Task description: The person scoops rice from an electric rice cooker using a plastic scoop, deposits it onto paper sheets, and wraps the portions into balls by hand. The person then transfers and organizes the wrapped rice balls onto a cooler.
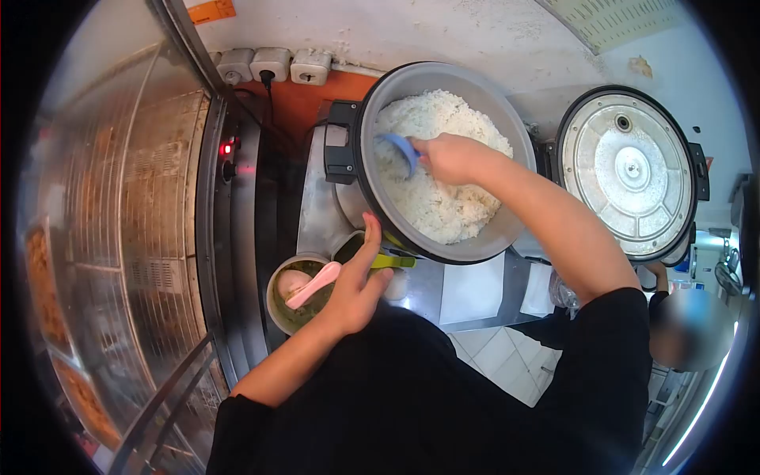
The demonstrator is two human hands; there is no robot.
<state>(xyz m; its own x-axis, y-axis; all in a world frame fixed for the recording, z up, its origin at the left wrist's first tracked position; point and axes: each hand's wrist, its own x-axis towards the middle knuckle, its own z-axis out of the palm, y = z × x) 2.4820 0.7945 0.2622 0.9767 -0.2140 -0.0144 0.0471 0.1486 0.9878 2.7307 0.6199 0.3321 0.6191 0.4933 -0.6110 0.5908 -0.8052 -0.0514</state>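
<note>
My right hand (451, 158) is closed on a blue scoop (402, 150), its curved edge dug into the white rice (447, 119) at the left side of the pot. The rice fills much of a large rice cooker (518, 142). My left hand (356, 293) has its fingers stretched out against or close beside the cooker's lower left side; contact is hard to make out. Just left of that hand, a pink-handled utensil (315, 285) rests in a round container (277, 313) of greenish contents. A green handle (392, 261) shows behind my left fingers.
The cooker's round metal lid (629, 170) stands hinged back at the right. A glass-fronted cabinet (134, 206) with wire racks borders the left. White paper (473, 291) lies on the metal counter (423, 297). Wall sockets (271, 65) sit behind. Another person (689, 328) is at the right.
</note>
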